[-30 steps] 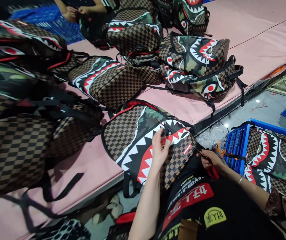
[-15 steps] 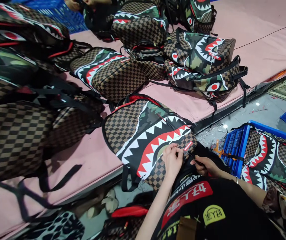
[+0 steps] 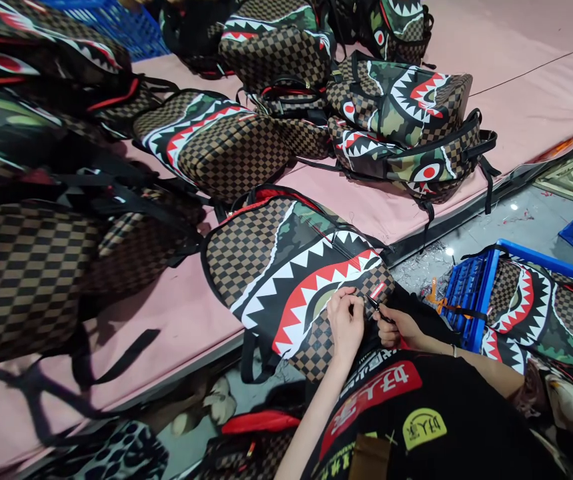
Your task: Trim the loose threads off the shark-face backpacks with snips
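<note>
Holding a black pointed hand tool (image 3: pixel 380 309) in the right hand (image 3: pixel 395 327), fingers closed round its handle, tip aimed toward the left fingertips. Left hand (image 3: pixel 347 320) narrow, thumb and fingertips drawn together over the lower part of the checkered shark-mouth backpack (image 3: pixel 299 283); can't tell if anything thin is between them. Can't tell if tool tip touches bag.

Backpack lies printed side up at the near edge of the pink-covered table (image 3: pixel 186 313), lower end out over the edge by the person's black apron (image 3: pixel 466 413). Red-lined opening at far end, black strap hanging below the table edge. Small red-and-white label (image 3: pixel 377 292) on its checkered lower part, just beside the tool tip.

Beyond it on the table: another shark-print backpack (image 3: pixel 236 150) and, to its right, two camo-and-check ones stacked, top one (image 3: pixel 406 100). Left: large checkered bag (image 3: pixel 26 273), partly cut off by frame. Lower right: blue plastic crate (image 3: pixel 487 300) with a shark-print backpack (image 3: pixel 519 303) in it. Bracelet (image 3: pixel 455 350) on right wrist.
</note>
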Tool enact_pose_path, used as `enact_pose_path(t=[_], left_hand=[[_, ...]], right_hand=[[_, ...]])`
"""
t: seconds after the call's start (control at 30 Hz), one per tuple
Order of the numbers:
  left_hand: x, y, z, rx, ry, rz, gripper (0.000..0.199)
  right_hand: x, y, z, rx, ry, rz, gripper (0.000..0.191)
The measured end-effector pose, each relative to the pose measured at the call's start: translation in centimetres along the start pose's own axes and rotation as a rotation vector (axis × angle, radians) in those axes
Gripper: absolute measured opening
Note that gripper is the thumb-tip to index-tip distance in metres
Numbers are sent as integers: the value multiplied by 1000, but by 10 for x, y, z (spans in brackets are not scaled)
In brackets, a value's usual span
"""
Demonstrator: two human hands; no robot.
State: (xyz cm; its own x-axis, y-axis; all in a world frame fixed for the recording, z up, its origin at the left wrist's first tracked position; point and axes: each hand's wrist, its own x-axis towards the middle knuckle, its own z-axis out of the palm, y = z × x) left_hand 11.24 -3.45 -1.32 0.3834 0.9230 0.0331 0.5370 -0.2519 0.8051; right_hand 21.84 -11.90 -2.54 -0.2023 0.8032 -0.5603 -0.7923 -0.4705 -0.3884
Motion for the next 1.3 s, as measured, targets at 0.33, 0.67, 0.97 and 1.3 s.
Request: enact_pose_path(t=[0.33, 0.67, 0.97, 1.3], left_hand=[[-28, 27, -20, -300, -386, 245, 13], [-39, 18, -22, -170, -461, 257, 25], [-42, 19, -23, -174, -410, 201, 22], [-41, 22, -23, -155, -400, 235, 21]], right_hand=[[-21, -60, -63, -1206, 340, -766, 32], [3, -122, -80, -1706, -52, -986, 22], [17, -132, -72, -1831, -220, -990, 24], [16, -134, -47, -1909, -312, -910, 26]])
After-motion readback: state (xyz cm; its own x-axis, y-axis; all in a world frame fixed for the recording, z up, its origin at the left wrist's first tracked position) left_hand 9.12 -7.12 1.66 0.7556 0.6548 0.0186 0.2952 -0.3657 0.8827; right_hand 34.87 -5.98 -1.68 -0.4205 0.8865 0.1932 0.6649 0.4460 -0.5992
